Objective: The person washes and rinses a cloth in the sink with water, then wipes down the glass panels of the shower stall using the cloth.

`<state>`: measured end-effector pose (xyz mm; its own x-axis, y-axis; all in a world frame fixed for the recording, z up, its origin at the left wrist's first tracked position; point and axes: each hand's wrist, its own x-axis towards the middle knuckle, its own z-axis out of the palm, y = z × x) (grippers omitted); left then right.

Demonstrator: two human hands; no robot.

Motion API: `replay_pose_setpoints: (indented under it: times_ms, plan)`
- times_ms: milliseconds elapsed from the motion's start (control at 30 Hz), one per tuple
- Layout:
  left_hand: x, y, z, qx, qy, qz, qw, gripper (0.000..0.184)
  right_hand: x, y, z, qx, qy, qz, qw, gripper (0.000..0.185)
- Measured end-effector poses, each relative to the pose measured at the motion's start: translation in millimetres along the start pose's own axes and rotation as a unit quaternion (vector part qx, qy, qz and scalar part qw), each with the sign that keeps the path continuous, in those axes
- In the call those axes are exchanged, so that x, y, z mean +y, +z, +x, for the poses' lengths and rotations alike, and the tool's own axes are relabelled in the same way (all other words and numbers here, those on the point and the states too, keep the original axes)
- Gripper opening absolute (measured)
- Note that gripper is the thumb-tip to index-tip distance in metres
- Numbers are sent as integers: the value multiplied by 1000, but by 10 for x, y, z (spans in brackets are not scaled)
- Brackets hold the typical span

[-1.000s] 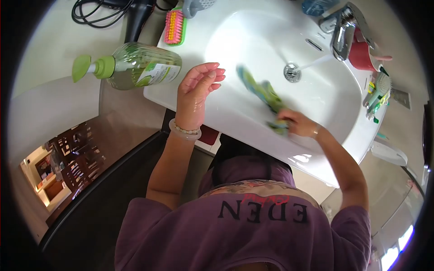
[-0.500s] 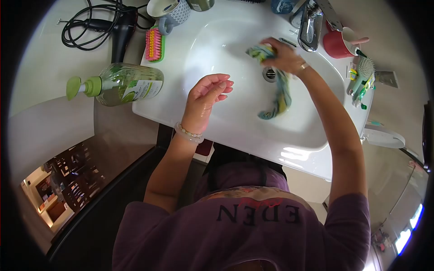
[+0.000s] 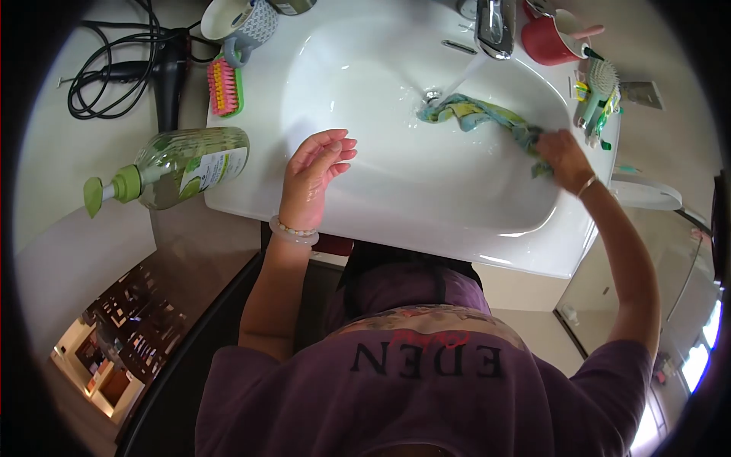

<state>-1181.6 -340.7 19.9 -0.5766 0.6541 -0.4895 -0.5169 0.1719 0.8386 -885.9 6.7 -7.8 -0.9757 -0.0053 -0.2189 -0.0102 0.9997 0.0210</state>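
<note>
A blue, green and yellow patterned cloth [image 3: 487, 113] stretches across the white sink basin [image 3: 365, 175], one end near the drain [image 3: 432, 96]. At the basin's right side, my right hand [image 3: 562, 158] is closed around the other end of this cloth; motion blurs its fingers a little. My left hand [image 3: 314, 169] hovers over the front left part of the sink, palm turned inward. Its fingers are loosely curled with small gaps between the tips, and nothing shows in them. The skin there looks wet.
A chrome faucet [image 3: 496, 30] stands at the back, with what looks like water falling from it. Left are a pump bottle [image 3: 194, 166], a scrub brush [image 3: 225, 87], a mug [image 3: 255, 27] and a hair dryer [image 3: 169, 80]. Right are a red cup [image 3: 547, 42] and a hairbrush [image 3: 599, 87].
My right hand has moved right and toward me, drawing the cloth out across the basin. My left hand keeps its pose. The whole view has shifted slightly.
</note>
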Motion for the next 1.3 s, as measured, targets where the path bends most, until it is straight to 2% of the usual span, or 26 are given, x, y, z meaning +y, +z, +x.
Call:
replay_pose_setpoints:
  times_ms: [67,133,200,267,333,367,433,500,533,567,600,633,667,733,767,833,867,933,967,1033,1067,1133,1233,1300]
  plan:
    - [-3,51,22,-23,-3,1,1000,26,-423,-13,-221,-112,90,195,970,34]
    - [0,133,39,-35,-8,8,999,26,-883,-7,-345,-90,138,327,931,32]
    - [-33,186,36,-43,-17,7,999,26,-1142,-44,-94,-127,226,349,901,40]
    - [-97,230,97,-56,-24,6,998,27,-1486,-101,256,-130,287,486,815,45]
    - [-91,307,133,-62,-41,38,997,28,-1775,77,655,-16,171,553,815,42]
    - [-83,333,157,-63,-49,56,995,28,-1810,-102,906,-62,162,607,775,40]
    - [-87,301,262,-81,-41,81,993,33,-1795,63,1289,-5,107,621,776,40]
    - [-63,273,366,-84,-38,109,990,39,-1522,-298,1525,-19,154,659,736,41]
    - [-42,275,425,-79,-34,122,989,43,-1360,-108,1654,82,158,647,742,39]
    - [-26,289,497,-73,-30,133,988,47,-1165,-132,1746,139,156,676,707,36]
    - [-28,308,583,-70,-35,147,986,50,-993,-312,1814,99,220,666,706,39]
    - [-43,330,684,-66,-40,161,984,53,-840,-337,1926,132,222,658,707,38]
    - [-53,349,793,-62,-44,176,981,56,-734,-357,1987,173,278,549,769,36]
    - [-121,445,1026,-78,-16,194,978,63,-713,-678,1951,113,352,572,732,36]
    - [-163,519,1142,-86,-4,203,975,66,-689,-638,1946,114,365,574,724,36]
    - [-232,736,1380,-113,71,241,961,65,-609,-493,1880,115,391,576,709,36]
    - [-253,855,1491,-125,110,258,952,65,-586,-446,1793,151,355,562,731,36]
    - [-243,1091,1696,-250,61,277,926,58,-596,-410,1521,221,280,529,770,35]
    - [-244,1208,1768,-312,39,285,906,55,-539,-367,1396,234,271,511,781,35]
    - [-214,1414,1791,-318,104,390,858,49,-429,-291,1143,255,253,477,802,35]
    - [-189,1504,1790,-318,134,441,828,47,-388,-303,1015,230,297,505,777,34]
    - [-132,1596,1752,-288,146,438,839,39,-336,-374,790,179,382,557,715,32]
    - [-12,1602,1728,-285,153,429,843,34,-303,-252,608,203,366,607,676,28]
    - [-14,1478,1744,-275,160,412,854,30,-273,-66,604,226,340,586,700,27]
